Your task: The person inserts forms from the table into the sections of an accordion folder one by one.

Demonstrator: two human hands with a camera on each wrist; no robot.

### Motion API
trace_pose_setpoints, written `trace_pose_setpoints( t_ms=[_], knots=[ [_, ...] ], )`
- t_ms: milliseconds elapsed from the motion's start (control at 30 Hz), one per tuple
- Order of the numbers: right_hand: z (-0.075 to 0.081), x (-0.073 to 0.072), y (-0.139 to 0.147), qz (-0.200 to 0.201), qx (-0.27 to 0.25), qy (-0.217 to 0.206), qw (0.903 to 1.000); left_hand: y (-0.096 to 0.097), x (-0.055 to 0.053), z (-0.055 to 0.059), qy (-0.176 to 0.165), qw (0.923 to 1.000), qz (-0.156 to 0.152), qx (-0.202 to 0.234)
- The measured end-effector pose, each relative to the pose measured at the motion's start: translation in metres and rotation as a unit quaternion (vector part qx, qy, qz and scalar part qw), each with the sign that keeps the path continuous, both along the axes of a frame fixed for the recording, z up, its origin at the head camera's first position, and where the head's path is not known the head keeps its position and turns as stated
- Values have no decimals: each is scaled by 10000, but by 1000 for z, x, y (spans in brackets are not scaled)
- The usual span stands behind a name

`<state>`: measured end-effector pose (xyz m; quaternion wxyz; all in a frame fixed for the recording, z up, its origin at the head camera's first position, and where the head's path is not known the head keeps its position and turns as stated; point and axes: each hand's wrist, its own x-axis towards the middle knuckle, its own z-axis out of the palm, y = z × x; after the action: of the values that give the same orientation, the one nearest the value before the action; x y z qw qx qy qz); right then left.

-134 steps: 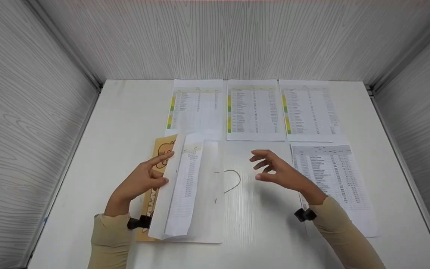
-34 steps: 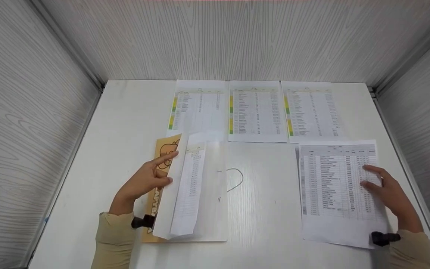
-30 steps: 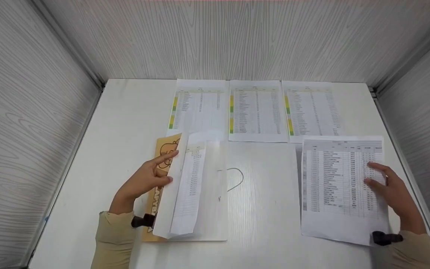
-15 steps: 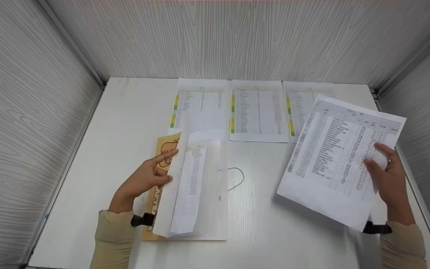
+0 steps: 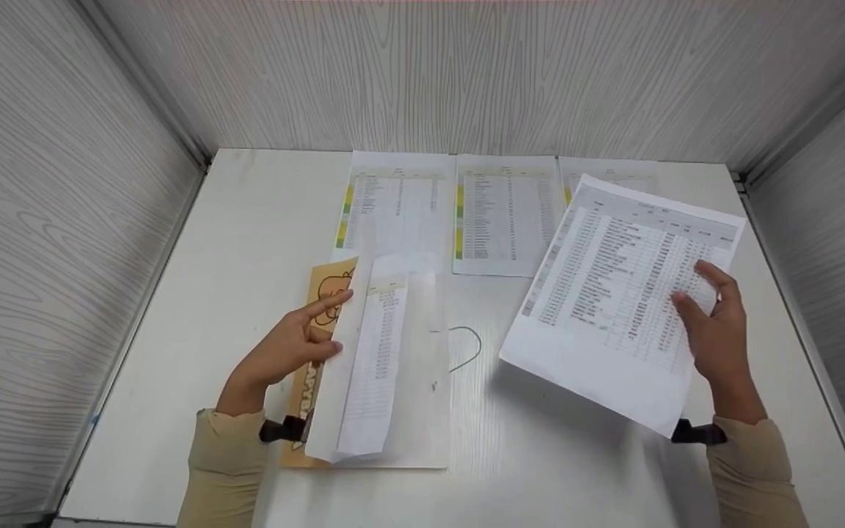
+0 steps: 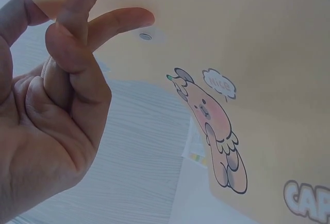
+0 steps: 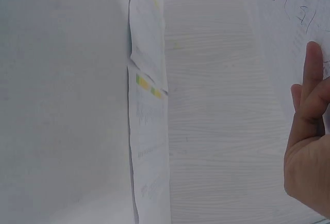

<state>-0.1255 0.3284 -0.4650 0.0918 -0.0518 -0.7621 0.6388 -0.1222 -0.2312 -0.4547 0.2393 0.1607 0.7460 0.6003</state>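
My left hand (image 5: 283, 345) grips the raised edge of an orange cardboard folder (image 5: 305, 411), thumb and index finger on its pale inner side. The cover's outside, with a cartoon capybara (image 6: 206, 116), faces the left wrist view. Inside the folder, a printed page (image 5: 375, 367) bends up against the cover. From the folder's right edge a thin curved wire (image 5: 480, 341) loops onto the table. At the right, my right hand (image 5: 719, 330) pinches a printed table sheet (image 5: 613, 279) by its right side, thumb on top. The sheet hangs tilted above the table, its shadow below.
Along the back lie three sheets with yellow and green strips: a left sheet (image 5: 393, 205), a middle sheet (image 5: 503, 220) and a right sheet (image 5: 613, 169) partly covered by the held one. Wood-grain walls (image 5: 422, 73) enclose the white table (image 5: 173, 352).
My right hand has come from the air to the sheet at the right, lifted it off the table, turned it and carried it left. My left hand stays at the folder.
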Motion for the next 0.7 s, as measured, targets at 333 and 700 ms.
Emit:
trace_pose_setpoints(
  t_ms=[333, 700],
  knots=[
    [-5, -7, -19, 234, -529, 43, 9983, 13, -3, 6, 69, 9999, -63, -83],
    [-4, -7, -23, 354, -293, -203, 9987, 49, -14, 16, 26, 9995, -291, -98]
  ],
)
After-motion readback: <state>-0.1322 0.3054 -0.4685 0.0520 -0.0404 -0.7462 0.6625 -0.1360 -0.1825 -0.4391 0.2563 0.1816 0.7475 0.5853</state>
